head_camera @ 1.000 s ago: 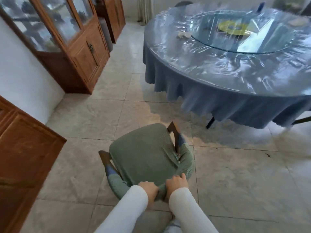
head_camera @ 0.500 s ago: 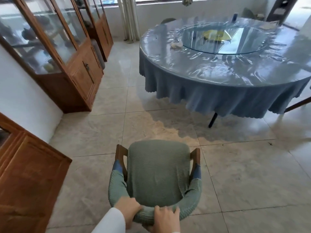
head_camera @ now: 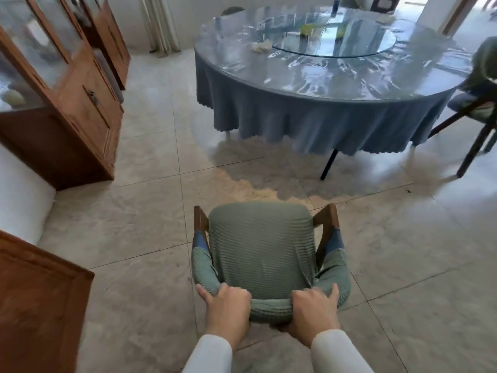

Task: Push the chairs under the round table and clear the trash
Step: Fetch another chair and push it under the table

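A green-covered chair with wooden arms stands on the tiled floor just in front of me, its seat facing the round table. My left hand and my right hand both grip the top of its curved backrest, side by side. The table wears a blue cloth under clear plastic and carries a glass turntable. A crumpled white tissue lies on the table near the turntable's left edge. A second chair stands at the table's right side, partly cut off.
Wooden glass-door cabinets line the left wall, and another wooden cabinet corner juts out at lower left. A dark table leg shows below the cloth. Open tiled floor lies between the chair and the table.
The chair has turned to face the table squarely and my hands have spread apart on its backrest. The view has lifted, so more of the table and the right-hand chair show.
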Available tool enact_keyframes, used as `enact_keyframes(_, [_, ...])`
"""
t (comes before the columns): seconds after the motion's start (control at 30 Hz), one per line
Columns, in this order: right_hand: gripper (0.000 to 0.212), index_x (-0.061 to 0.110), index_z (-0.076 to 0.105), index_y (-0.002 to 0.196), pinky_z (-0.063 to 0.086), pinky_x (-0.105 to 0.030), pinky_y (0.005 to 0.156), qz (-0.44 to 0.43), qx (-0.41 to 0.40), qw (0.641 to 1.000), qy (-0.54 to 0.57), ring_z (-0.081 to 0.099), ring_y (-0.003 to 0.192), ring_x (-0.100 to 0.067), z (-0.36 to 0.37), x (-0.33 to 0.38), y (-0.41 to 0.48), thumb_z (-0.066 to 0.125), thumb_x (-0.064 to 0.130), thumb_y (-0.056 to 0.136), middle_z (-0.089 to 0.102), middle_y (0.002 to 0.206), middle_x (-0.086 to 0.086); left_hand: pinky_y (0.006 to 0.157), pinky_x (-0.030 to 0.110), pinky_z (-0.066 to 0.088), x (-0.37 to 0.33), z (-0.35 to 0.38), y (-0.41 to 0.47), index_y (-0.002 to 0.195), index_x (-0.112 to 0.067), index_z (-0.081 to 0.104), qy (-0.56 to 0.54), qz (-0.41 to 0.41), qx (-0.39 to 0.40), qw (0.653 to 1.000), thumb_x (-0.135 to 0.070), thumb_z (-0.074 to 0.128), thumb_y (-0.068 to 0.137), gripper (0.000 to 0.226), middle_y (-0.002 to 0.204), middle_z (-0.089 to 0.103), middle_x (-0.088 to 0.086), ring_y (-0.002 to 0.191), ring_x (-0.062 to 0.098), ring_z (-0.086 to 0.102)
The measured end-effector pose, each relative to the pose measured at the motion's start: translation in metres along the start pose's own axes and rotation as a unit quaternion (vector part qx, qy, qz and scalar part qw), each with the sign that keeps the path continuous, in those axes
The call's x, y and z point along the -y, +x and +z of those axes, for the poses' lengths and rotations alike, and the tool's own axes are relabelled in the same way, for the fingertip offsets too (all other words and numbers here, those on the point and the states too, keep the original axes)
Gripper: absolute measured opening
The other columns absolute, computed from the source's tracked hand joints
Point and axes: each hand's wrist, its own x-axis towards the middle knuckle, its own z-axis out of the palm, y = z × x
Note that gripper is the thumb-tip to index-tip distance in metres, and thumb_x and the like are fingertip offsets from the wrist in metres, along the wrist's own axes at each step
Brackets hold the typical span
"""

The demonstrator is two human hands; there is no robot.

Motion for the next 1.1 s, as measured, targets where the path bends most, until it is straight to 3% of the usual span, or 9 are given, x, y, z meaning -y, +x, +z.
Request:
enact_keyframes(0.3, [0.055, 0.028, 0.062, 0.100, 0.017, -0.063, 0.112, 0.031, -0.066, 0.997, 0.036, 0.059, 0.110, -0.025, -0.032, 0.034, 0.068, 0.066, 0.074, 0.070, 0.067, 0.102, 0.005, 0.106, 0.082, 0.015, 0.039, -0.026, 0.096, 0.104, -0.033, 0.069, -0.015, 0.032, -0.048, 0.998, -0.023, 0.064, 0.086, 0.021, 0.103, 0.066, -0.011, 0.118, 0.023, 0.053])
enact_keyframes(0.57, [0.052, 0.028, 0.065, 0.110, -0.005, -0.076, 0.109, 0.048, -0.090, 0.994, 0.029, 0.028, 0.143, -0.036, -0.082, 0.052, 0.171, 0.070, 0.067, 0.076, 0.061, 0.125, -0.002, 0.109, 0.074, 0.023, 0.054, -0.086, 0.204, 0.099, -0.034, 0.069, -0.015, 0.037, -0.059, 0.997, -0.030, 0.063, 0.087, 0.013, 0.100, 0.066, -0.012, 0.116, 0.021, 0.053])
enact_keyframes(1.1, [0.028, 0.029, 0.064, 0.096, 0.002, -0.078, 0.109, 0.061, -0.139, 0.988, 0.030, 0.043, 0.125, -0.033, -0.182, 0.072, 0.358, 0.070, 0.054, 0.084, 0.064, 0.104, 0.000, 0.103, 0.064, 0.037, 0.080, -0.175, 0.405, 0.097, -0.036, 0.069, -0.011, 0.032, -0.065, 0.997, -0.032, 0.067, 0.086, 0.012, 0.095, 0.065, -0.010, 0.109, 0.022, 0.050])
